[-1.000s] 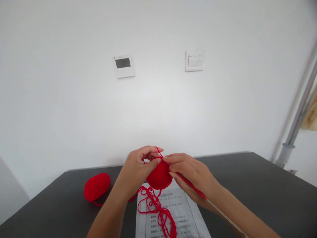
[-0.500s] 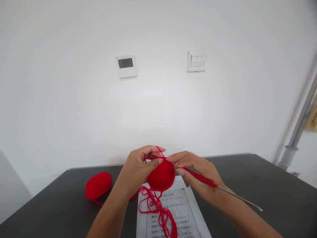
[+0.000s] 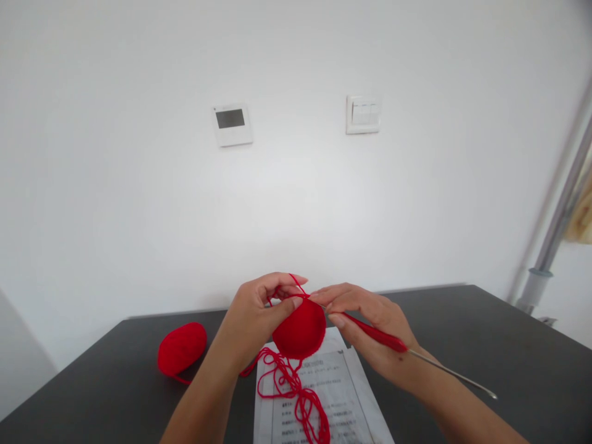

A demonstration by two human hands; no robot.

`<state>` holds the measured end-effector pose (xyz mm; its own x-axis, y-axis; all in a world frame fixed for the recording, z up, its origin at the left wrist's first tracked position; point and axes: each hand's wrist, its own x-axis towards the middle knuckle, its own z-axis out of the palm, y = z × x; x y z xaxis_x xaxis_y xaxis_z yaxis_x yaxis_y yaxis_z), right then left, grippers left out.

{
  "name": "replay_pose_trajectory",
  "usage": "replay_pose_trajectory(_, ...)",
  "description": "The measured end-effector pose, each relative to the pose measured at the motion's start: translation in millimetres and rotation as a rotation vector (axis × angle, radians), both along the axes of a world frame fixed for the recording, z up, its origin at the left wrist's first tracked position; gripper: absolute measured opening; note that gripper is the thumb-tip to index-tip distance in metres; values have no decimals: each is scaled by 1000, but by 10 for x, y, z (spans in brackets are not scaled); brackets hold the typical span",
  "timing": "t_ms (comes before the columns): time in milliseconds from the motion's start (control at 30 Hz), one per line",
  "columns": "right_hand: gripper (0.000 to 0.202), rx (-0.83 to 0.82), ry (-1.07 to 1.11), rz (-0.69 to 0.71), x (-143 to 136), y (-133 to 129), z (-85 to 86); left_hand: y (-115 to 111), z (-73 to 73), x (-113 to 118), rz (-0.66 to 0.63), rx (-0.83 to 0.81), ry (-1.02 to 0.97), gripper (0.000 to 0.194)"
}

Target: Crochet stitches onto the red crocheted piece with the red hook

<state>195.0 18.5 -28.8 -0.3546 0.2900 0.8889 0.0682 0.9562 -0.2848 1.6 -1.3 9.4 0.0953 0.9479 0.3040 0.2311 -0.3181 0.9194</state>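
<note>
A round red crocheted piece hangs from my left hand, whose thumb and fingers pinch its top edge. Red yarn runs up over the left index finger. My right hand grips the red handle of a crochet hook. The hook's near tip meets the top edge of the piece, partly hidden by fingers. Its other metal end points down to the right. Loose red yarn lies tangled below the piece.
On the dark table a red yarn ball sits at the left. Printed paper lies under the loose yarn. The white wall behind carries a thermostat panel and a switch. A grey pipe stands at the right.
The whole view has shifted slightly. The hook's rear end has moved a little to the right and down. Both hands keep their holds.
</note>
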Motion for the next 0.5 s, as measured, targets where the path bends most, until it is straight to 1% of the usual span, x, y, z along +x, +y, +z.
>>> replay_pose_trajectory(100, 13, 76, -28, -20, -4, 13, -16, -1, 2, -2, 22, 33, 46, 20)
replay_pose_trajectory(200, 13, 140, -80, -69, -24, 26, -34, 3, 0, -1, 53, 76, 120, 21)
replay_pose_trajectory(400, 11, 241, -161, -171, -75, 65, -101, -17, 24, 73, 192, 206, 324, 22)
replay_pose_trajectory(500, 11, 269, -174, -199, -96, 90, -127, -30, 22, 109, 220, 258, 382, 22)
